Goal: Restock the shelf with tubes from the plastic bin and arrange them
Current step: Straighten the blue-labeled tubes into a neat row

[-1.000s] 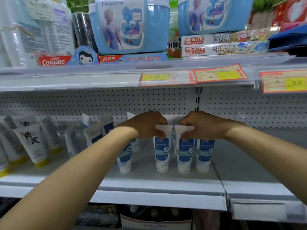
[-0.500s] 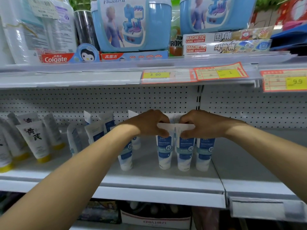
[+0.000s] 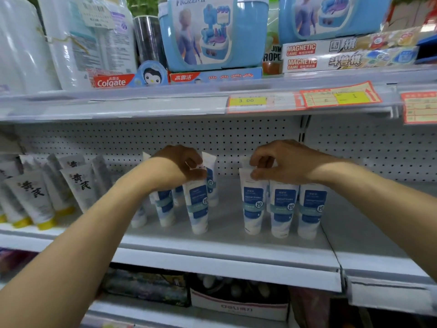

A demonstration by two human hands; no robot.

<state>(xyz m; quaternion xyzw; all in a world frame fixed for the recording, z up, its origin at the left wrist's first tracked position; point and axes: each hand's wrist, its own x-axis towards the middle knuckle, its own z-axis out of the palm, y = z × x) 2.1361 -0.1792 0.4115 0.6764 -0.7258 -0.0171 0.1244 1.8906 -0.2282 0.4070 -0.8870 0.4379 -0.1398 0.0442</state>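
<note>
Several white tubes with blue labels stand cap-down on the middle shelf (image 3: 227,233). My left hand (image 3: 182,164) pinches the top of one tube (image 3: 197,207) in the left group. My right hand (image 3: 281,162) pinches the crimped top of a tube (image 3: 252,204), the leftmost of three in a neat row, with two more tubes (image 3: 282,209) beside it to the right. A bare gap of shelf lies between the two groups. The plastic bin is not in view.
White tubes with yellow caps (image 3: 35,197) lean at the shelf's left. The upper shelf (image 3: 142,102) carries toothpaste boxes, blue toy cases and price tags just above my hands. A pegboard (image 3: 236,136) backs the shelf. Boxes sit on the shelf below.
My hands, close together on adjacent tube tops a second ago, have drawn apart. The left hand moved left to another tube, which opened a gap in the row.
</note>
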